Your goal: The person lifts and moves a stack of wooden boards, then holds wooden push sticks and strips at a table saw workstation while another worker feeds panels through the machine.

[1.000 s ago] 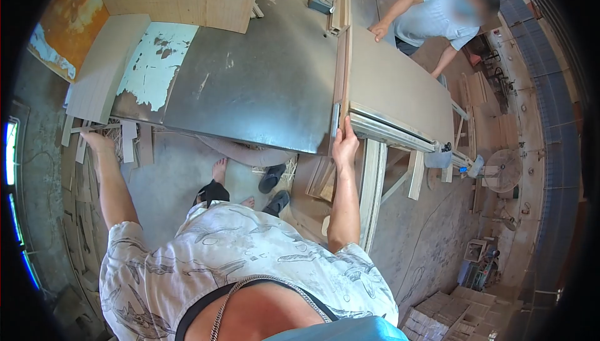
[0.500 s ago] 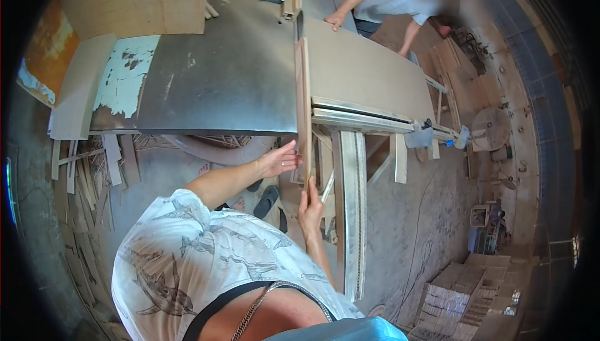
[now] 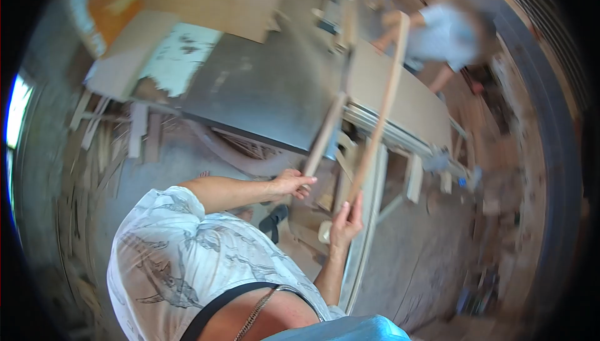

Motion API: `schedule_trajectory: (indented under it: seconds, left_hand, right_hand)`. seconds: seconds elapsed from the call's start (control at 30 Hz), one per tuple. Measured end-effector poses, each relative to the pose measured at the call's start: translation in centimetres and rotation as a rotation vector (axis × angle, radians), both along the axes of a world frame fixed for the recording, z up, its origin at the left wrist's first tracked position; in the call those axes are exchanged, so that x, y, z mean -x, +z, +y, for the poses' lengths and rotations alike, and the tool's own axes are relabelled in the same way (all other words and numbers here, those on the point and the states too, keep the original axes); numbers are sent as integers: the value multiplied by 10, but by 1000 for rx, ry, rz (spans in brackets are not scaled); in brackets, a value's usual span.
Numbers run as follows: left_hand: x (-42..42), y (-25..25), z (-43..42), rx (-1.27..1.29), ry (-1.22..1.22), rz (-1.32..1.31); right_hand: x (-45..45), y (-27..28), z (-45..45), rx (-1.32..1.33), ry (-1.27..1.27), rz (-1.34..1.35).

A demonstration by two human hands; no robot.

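Note:
My left hand (image 3: 291, 185) is closed at the near end of a short wooden strip (image 3: 325, 133), which slants away along the dark table's right edge. Farther right, my right hand (image 3: 347, 221) grips the lower end of a longer wooden strip (image 3: 386, 100). This one is raised at a slant, crossing in front of a wide beige board (image 3: 405, 94) on the saw table. The board is near neither of my hands' fingers.
Across the board stands a co-worker (image 3: 440, 38) with hands near its far edge. The dark metal table (image 3: 250, 91) carries panels at its left. A metal rail (image 3: 369, 222) runs beside my right arm. Scrap wood (image 3: 94, 210) lies at left; a sandal (image 3: 272, 219) is on the floor.
The two strips have come apart. My right hand has moved right, swinging the longer strip up off the board's edge. The view has turned and blurred.

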State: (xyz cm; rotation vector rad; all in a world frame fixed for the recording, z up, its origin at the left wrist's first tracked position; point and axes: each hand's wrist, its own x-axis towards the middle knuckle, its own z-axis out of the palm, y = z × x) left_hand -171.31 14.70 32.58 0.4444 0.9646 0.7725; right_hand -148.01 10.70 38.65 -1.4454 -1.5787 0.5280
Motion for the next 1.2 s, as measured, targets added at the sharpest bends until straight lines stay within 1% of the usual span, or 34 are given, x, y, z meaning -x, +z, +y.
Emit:
schedule_trajectory:
  seconds: [0.07,0.13,0.2,0.27,0.33,0.47,0.5,0.53,0.6,0.73,0.87,0.97,1.07,1.17,1.2]
  left_hand:
    - [68,18,-20,-7,7,-19]
    - [129,26,-47,-12,4,-53]
    - [196,24,-83,-20,80,-9]
    - [269,46,-130,-51,155,42]
    - [346,65,-171,-43,238,120]
    - [500,88,-246,-50,351,314]
    - [537,85,-263,-75,382,351]
    - [567,79,-281,-90,411,374]
    - [619,87,-305,-101,527,369]
    - [712,77,-320,-84,646,298]
    - [774,51,-321,-46,705,235]
    - [799,36,-314,-35,722,198]
    - [788,47,-293,6,893,180]
    - [779,41,-267,-4,1038,246]
    - [775,34,-256,-8,1120,301]
  right_hand:
    - [46,-5,11,36,65,225]
    - [91,8,6,132,112,471]
    - [131,5,4,210,134,499]
    - [164,1,-7,288,126,511]
    - [202,-20,-13,379,127,518]
    - [290,-41,-40,620,73,744]
    - [300,-57,-49,632,103,805]
    - [314,-67,-56,659,80,842]
    - [336,-76,-67,702,25,910]
    - [365,-77,-60,668,-12,843]
    - [368,-78,-54,616,-5,781]
    - [372,-68,-53,593,-27,746]
    - [376,-61,-53,558,-65,727]
    - [375,-52,-53,506,-31,689]
    - [372,-51,-54,492,-28,675]
